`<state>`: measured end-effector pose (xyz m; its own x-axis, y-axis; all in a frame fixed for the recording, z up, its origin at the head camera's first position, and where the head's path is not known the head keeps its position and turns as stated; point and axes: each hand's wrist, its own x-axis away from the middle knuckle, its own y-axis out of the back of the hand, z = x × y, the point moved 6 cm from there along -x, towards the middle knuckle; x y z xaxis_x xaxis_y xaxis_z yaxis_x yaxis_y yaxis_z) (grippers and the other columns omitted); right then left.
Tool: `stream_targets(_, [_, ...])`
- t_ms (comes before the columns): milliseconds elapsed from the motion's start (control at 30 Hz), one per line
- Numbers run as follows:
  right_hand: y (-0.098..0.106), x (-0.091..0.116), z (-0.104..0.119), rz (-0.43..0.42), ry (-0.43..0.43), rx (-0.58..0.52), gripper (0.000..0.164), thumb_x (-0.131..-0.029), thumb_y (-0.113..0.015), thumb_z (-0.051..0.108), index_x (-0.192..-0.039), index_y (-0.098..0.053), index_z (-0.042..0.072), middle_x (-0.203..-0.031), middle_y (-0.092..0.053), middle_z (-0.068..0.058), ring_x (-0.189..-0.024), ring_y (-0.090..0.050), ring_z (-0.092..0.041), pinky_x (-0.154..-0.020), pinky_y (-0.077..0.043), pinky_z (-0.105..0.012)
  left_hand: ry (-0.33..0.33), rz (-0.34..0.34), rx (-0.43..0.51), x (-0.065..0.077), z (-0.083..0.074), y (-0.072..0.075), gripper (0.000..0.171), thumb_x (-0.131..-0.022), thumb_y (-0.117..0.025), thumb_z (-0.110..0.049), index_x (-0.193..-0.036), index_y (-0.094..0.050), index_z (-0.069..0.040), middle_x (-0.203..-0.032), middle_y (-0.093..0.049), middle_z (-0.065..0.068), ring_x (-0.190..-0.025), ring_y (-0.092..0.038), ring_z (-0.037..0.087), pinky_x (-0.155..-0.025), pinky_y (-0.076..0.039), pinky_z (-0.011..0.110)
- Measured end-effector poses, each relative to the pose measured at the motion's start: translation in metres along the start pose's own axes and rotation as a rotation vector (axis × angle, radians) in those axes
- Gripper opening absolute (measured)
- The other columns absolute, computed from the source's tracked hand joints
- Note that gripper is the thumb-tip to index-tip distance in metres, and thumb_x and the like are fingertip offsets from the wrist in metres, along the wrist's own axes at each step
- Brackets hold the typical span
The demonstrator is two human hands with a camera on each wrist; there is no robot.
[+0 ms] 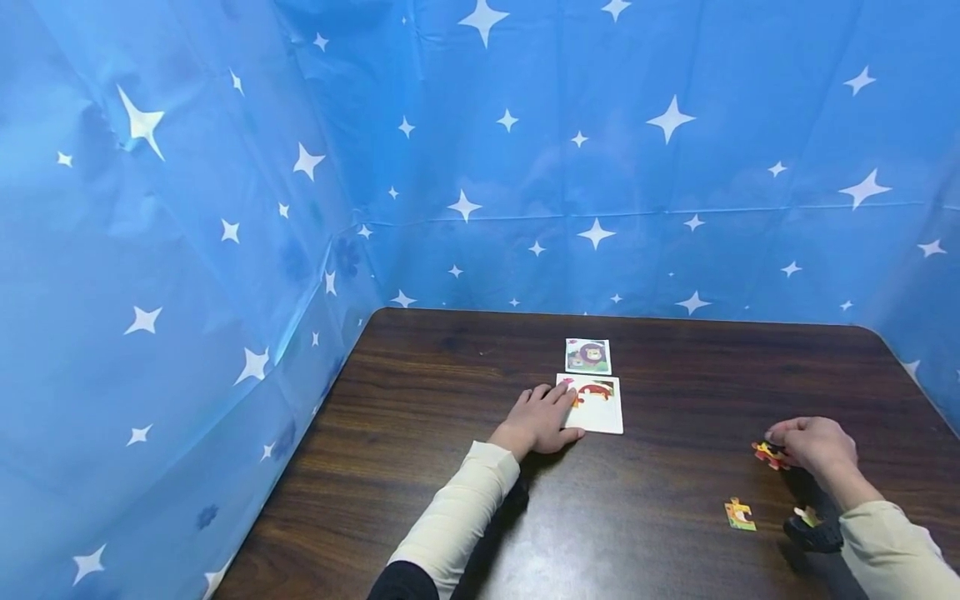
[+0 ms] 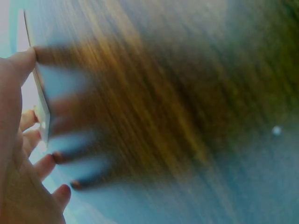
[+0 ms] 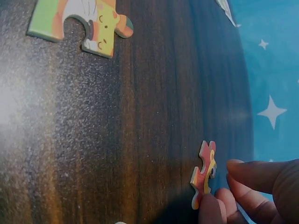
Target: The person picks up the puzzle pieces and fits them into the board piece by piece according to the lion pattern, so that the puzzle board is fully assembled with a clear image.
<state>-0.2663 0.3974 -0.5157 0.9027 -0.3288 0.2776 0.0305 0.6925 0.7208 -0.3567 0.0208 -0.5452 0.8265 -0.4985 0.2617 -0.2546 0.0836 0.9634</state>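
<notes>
On the tabletop (image 1: 450, 375), the picture card (image 1: 588, 357) lies at the puzzle board's (image 1: 603, 419) twelve o'clock, a jigsaw piece (image 1: 740, 521) at four.

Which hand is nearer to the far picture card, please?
Left. The left hand touches the white board, just in front of the picture card; the right hand is well to the card's right.
</notes>
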Motion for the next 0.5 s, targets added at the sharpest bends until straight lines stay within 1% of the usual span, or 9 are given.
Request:
stream_targets(67, [0.0, 0.001, 0.002, 0.003, 0.005, 0.028, 0.024, -0.094, -0.062, 0.013, -0.101, -0.074, -0.007, -0.081, -0.075, -0.009, -0.067, -0.064, -0.013, -0.075, -0.046, -0.045, 0.0, -0.004, 0.003, 0.001, 0.0, 0.001, 0.074, -0.101, -0.044, -0.064, -0.163, -0.022, -0.031, -0.171, -0.015, -0.009, -0.155, -0.024, 0.021, -0.125, -0.026, 0.046])
stream_targets(133, [0.0, 0.001, 0.004, 0.01, 0.017, 0.07, 0.024, -0.093, -0.063, 0.014, -0.101, -0.074, -0.006, -0.081, -0.075, -0.01, -0.07, -0.062, -0.018, -0.073, -0.041, -0.045, -0.002, -0.009, 0.005, 0.002, -0.001, 0.002, 0.073, -0.101, -0.044, -0.063, -0.163, -0.023, -0.03, -0.171, -0.016, -0.008, -0.155, -0.025, 0.021, -0.124, -0.026, 0.046])
stream_targets(267, [-0.003, 0.003, 0.009, 0.025, 0.052, 0.153, 0.029, -0.092, -0.067, 0.019, -0.104, -0.072, -0.008, -0.085, -0.073, -0.015, -0.077, -0.061, -0.025, -0.071, -0.039, -0.043, -0.01, -0.026, -0.004, 0.006, -0.002, 0.005, 0.073, -0.102, -0.044, -0.062, -0.162, -0.025, -0.027, -0.171, -0.018, -0.006, -0.154, -0.026, 0.022, -0.124, -0.027, 0.046])
stream_targets(367, [-0.006, 0.003, 0.013, 0.058, 0.079, 0.188, 0.035, -0.091, -0.071, 0.022, -0.107, -0.068, -0.01, -0.081, -0.07, -0.013, -0.075, -0.061, -0.024, -0.067, -0.041, -0.039, -0.018, -0.037, -0.012, 0.009, -0.003, 0.009, 0.072, -0.102, -0.044, -0.061, -0.162, -0.026, -0.026, -0.171, -0.02, -0.005, -0.154, -0.028, 0.023, -0.123, -0.028, 0.046])
stream_targets(500, [-0.009, 0.003, 0.017, 0.113, 0.091, 0.201, 0.037, -0.087, -0.076, 0.02, -0.107, -0.065, -0.01, -0.073, -0.068, -0.006, -0.069, -0.062, -0.02, -0.062, -0.043, -0.035, -0.026, -0.043, -0.008, 0.012, -0.004, 0.011, 0.072, -0.102, -0.044, -0.061, -0.162, -0.027, -0.025, -0.17, -0.021, -0.004, -0.153, -0.029, 0.023, -0.123, -0.029, 0.046])
